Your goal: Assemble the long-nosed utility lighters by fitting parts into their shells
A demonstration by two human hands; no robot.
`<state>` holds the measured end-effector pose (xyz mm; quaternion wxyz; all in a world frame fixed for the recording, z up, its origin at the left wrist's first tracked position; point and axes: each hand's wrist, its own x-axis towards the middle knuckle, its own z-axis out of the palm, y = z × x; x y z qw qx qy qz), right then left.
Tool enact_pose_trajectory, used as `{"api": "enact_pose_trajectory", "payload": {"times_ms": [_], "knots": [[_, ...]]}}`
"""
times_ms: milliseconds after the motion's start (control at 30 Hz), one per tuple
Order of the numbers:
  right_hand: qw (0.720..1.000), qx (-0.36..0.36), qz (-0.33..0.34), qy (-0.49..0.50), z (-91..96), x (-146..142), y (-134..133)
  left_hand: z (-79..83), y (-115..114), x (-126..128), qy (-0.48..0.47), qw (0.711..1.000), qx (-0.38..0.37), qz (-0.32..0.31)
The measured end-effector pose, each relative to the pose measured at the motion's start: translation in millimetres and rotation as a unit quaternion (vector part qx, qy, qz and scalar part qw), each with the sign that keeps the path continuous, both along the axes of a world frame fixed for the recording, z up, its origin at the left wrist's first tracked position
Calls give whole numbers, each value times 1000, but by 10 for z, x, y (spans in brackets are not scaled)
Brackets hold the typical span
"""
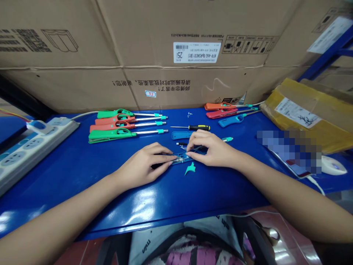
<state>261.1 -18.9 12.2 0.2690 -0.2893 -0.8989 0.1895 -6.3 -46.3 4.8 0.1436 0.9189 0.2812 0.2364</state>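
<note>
My left hand (150, 162) has its fingers closed on the near end of an opened blue lighter housing (180, 159) lying on the table, with small parts showing inside. At the housing's other end, my right hand (206, 149) is in a pinch; what its fingertips hold is too small to make out. Beyond that hand, a teal-tipped lighter nozzle (227, 139) sticks out. A loose teal trigger (190, 168) rests just in front of the housing. Behind it lie a small black part with white wires (181, 144) and a separate blue housing half (180, 135), partly covered by my right hand.
A yellow-black screwdriver (199, 127) lies behind the hands. Several green and orange lighters (113, 135) are lined up at left, others (231, 120) at back right. A power strip (33, 151), a phone (289, 158), a yellow-taped parcel (309, 114) and a cardboard wall (154, 44) surround the blue table (116, 209).
</note>
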Motion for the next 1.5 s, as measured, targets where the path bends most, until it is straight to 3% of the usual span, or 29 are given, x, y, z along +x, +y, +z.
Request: {"api": "enact_pose_trajectory", "payload": {"times_ms": [233, 633, 1200, 1500], "knots": [[996, -27, 18, -83, 11, 3, -42, -60, 4, 15, -56, 998, 0, 17], [993, -67, 58, -83, 57, -24, -82, -46, -6, 19, -118, 982, 144, -35], [998, -45, 37, -38, 18, -20, -53, -59, -1, 21, -120, 990, 80, 5], [992, 28, 62, -111, -2, 8, -27, -87, 41, -3, -54, 998, 28, 26]]}}
